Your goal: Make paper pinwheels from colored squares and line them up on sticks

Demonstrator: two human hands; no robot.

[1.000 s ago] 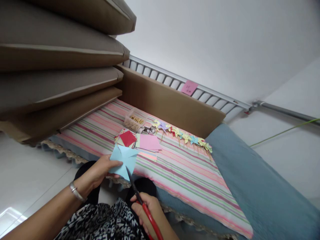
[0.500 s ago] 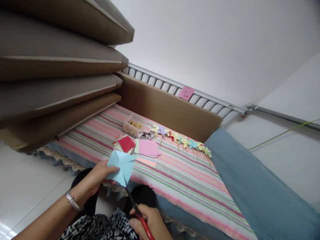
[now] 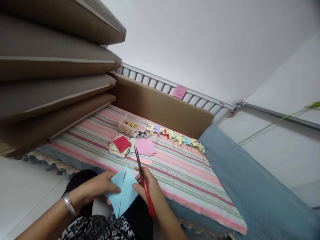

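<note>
A light blue square of paper [image 3: 128, 191], slit inward from its corners, is pinched at its left side by my left hand [image 3: 103, 186]. At the paper's right edge, the thumb of my right hand [image 3: 147, 186] presses on it. That same hand also keeps hold of red-handled scissors [image 3: 149, 200], their dark blades pointing up and away over the striped cloth, nearly closed. The paper is above my lap, just in front of the bed edge.
A red paper square [image 3: 122, 144] tops a paper stack, beside pink sheets [image 3: 143, 146]. Behind them stand a clear box [image 3: 122, 128] of small sticks and pins, and a row of paper pinwheels [image 3: 175, 136]. Stacked brown cushions [image 3: 57, 66] rise at the left.
The scissors have left the paper's near corner and swung up to point away. The paper has come closer to me and turned, and my right hand now touches it too.
</note>
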